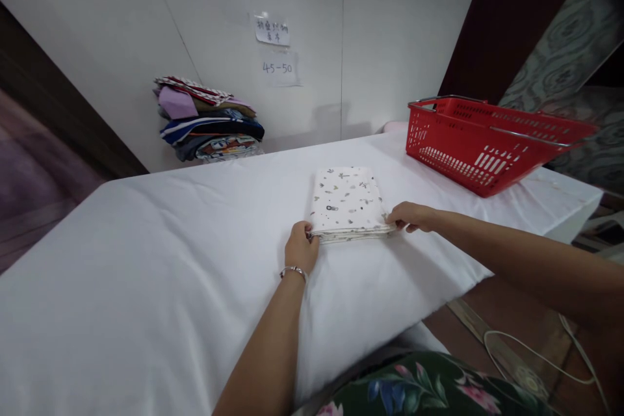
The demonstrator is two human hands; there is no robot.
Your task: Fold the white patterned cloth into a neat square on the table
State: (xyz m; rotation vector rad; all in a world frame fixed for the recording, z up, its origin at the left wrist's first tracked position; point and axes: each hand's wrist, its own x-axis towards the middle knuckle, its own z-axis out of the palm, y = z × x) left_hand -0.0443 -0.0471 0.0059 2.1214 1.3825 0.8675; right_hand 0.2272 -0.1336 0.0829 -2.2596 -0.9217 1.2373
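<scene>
A white cloth (347,198) with small printed motifs lies folded into a neat rectangle in the middle of the table. My left hand (301,247), with a bracelet at the wrist, pinches its near left corner. At the near right corner my right hand (412,216) has its fingers closed on the edge of the same cloth. Several folded layers show along the near side, between the two hands. The cloth rests flat on the white tablecloth.
A red plastic basket (468,143) with metal handles stands at the right rear of the white-covered table (195,260). Folded clothes (209,120) are piled at the back left. Two paper signs (280,68) hang on the wall. A white cable (536,357) lies on the floor at right.
</scene>
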